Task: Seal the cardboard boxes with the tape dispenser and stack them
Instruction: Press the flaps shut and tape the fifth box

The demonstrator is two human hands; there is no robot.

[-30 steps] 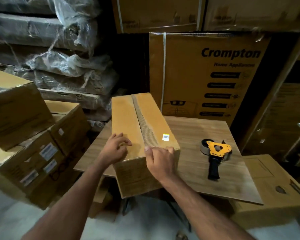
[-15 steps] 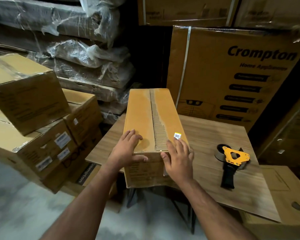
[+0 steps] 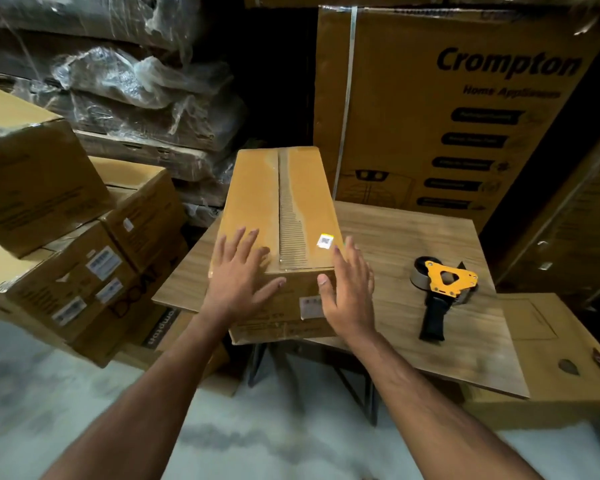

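Observation:
A long cardboard box (image 3: 257, 195) lies on the wooden table top (image 3: 406, 237), its near end overhanging the table's front edge. A torn strip runs down the middle of its lid, with a small white sticker by the near right corner. My left hand (image 3: 238, 277) is spread flat over the box's near left corner. My right hand (image 3: 349, 289) hovers with fingers apart at the near right corner, holding nothing. The tape dispenser (image 3: 440, 296), yellow frame and black handle, lies on the table to the right of the box.
A stack of several sealed cardboard boxes (image 3: 70, 237) stands at the left. Plastic-wrapped bundles (image 3: 129, 91) fill the back left. A big Crompton carton (image 3: 447, 109) rises behind the table. Another flat carton (image 3: 561, 351) sits low at the right.
Both hands have loosened from the box's near end and now have spread fingers. The view has shifted, so the box and table sit more to the right.

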